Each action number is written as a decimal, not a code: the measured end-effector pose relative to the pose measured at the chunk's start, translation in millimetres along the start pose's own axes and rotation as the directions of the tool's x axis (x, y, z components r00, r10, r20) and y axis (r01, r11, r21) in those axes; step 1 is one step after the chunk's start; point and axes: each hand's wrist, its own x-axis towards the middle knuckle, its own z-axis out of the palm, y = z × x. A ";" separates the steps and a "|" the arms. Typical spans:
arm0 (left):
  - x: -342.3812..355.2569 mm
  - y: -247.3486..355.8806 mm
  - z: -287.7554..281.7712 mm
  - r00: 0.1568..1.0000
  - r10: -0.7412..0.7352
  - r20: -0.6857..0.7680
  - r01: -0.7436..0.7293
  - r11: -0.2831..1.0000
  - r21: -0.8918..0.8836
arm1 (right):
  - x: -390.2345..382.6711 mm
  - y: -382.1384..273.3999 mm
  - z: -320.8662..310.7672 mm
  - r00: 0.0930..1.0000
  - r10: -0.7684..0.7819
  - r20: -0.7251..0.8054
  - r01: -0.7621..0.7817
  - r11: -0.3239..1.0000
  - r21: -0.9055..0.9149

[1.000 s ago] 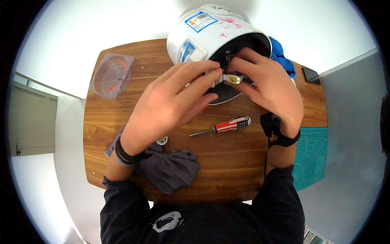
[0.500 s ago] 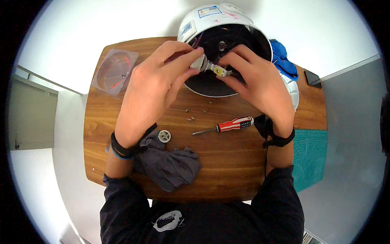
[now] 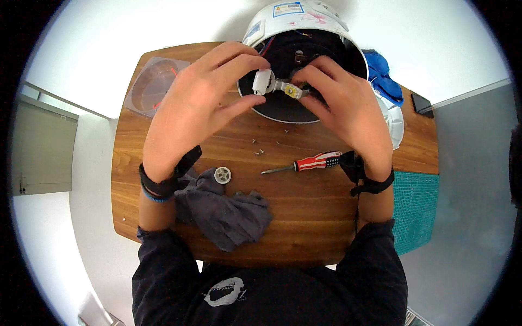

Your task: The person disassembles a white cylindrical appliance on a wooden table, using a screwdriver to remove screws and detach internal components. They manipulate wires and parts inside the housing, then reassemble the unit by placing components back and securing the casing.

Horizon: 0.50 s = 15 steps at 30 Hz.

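Together, 2 hands [image 3: 190, 98], backs up, in a pinch on a white part [image 3: 262, 82] before the drum [image 3: 318, 22].

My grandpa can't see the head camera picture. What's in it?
A person's left hand and right hand hold a small white fitting in front of the dark, open end of a flowered white appliance housing. Nearer the person, on the wooden table, lie a screwdriver, tiny screws and a gray cloth.

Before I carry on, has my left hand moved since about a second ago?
Yes. Against the screwdriver lying on the table, your left hand has shifted leftward and farther away from you.
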 end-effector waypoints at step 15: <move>-1.8 -15.2 10.6 0.989 0.089 0.118 -0.089 0.996 -0.005 | -3.4 5.4 12.7 0.996 -0.003 0.087 0.004 1.000 -0.007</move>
